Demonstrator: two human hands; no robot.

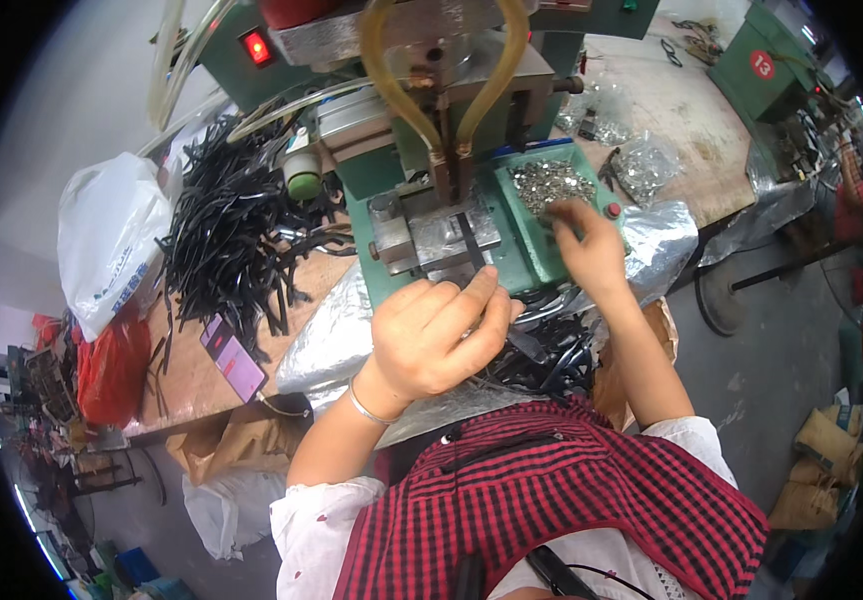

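Note:
My left hand (pixel 441 335) is closed in a pinch on a black strap (pixel 472 243). The strap's far end lies on the metal plate (pixel 431 232) of a green bench machine, below its upright metal head (pixel 448 180). On the right, my right hand (pixel 591 248) is over a green tray (pixel 535 250) with many small shiny metal pieces (pixel 549 186). Its fingers are curled at the near edge of the pile and slightly blurred; whatever lies between them is too small to make out.
Black straps (pixel 236 225) are heaped at the left, beside a white plastic bag (pixel 116 235). A phone (pixel 232 358) lies near the table's front edge. More straps (pixel 551 360) rest in front of the machine. Yellowish hoses (pixel 499 80) hang by its head; clear bags (pixel 646 165) sit at right.

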